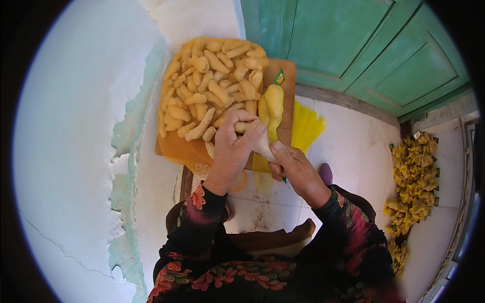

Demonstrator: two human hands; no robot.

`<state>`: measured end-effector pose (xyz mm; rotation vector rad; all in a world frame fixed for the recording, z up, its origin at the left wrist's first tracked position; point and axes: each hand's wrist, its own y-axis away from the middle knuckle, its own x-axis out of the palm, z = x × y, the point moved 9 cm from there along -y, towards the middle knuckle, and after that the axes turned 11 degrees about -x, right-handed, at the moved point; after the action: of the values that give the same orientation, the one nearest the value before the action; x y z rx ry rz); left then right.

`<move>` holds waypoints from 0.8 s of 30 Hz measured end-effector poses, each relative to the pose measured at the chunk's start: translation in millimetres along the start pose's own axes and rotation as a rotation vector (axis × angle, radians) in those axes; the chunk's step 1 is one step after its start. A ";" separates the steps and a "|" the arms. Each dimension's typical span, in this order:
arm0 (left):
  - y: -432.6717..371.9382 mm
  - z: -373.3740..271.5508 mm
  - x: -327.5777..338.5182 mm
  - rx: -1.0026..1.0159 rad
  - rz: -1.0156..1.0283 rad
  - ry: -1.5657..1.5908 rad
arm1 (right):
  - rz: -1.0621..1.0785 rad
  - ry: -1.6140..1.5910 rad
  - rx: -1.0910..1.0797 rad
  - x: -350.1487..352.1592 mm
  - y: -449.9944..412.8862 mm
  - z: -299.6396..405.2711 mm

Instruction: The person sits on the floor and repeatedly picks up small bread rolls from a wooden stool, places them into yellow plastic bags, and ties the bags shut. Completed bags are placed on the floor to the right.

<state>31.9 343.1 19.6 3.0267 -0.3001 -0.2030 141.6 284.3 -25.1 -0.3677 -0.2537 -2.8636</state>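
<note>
Both of my hands are on pale, elongated roots or tubers over the front of a brown tabletop (pixel 287 98). My left hand (pixel 235 146) grips one with its fingers curled around it, and my right hand (pixel 293 163) holds the lower end of a pale tuber (pixel 264 147). Whether there is one piece or two between the hands, I cannot tell. Beyond my left hand lies a large orange mesh bag of tubers (pixel 216 85). A filled yellow mesh bag (pixel 273 104) with a green tag (pixel 279 77) lies to its right.
Yellow netting (pixel 307 125) hangs past the table's right edge. Many filled yellow mesh bags (pixel 415 181) are piled on the floor at the far right. A green panelled door (pixel 337 41) stands behind, and a peeling wall (pixel 83 132) is at the left. A purple shoe (pixel 325 174) shows below.
</note>
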 end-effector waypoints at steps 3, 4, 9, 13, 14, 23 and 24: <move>0.1 4.5 -3.5 -0.038 0.001 0.126 | 0.156 0.257 -0.162 12.7 10.4 12.4; 0.6 6.6 -5.5 -0.061 0.004 0.186 | 0.101 0.139 -0.117 8.8 15.3 10.2; 30.5 13.6 -36.0 0.028 -0.221 -0.037 | -0.230 -0.260 -0.058 -22.2 65.8 6.2; 92.4 99.7 -10.3 -0.182 -0.009 -0.428 | -0.486 -0.364 -0.060 -42.0 133.8 -20.0; 109.2 141.3 4.6 -0.358 0.137 -0.572 | -0.515 -0.380 -0.051 -39.1 148.2 -31.9; 94.4 243.0 18.9 -0.323 -0.137 -0.455 | -0.575 -0.420 0.043 -4.2 215.5 -97.0; 92.4 235.0 21.4 -0.285 -0.136 -0.428 | -0.558 -0.416 0.039 -3.2 218.5 -94.9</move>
<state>2.0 229.9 -205.2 2.6948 -0.0820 -0.8310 179.9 57.2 -85.8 -1.0329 -0.5645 -3.2768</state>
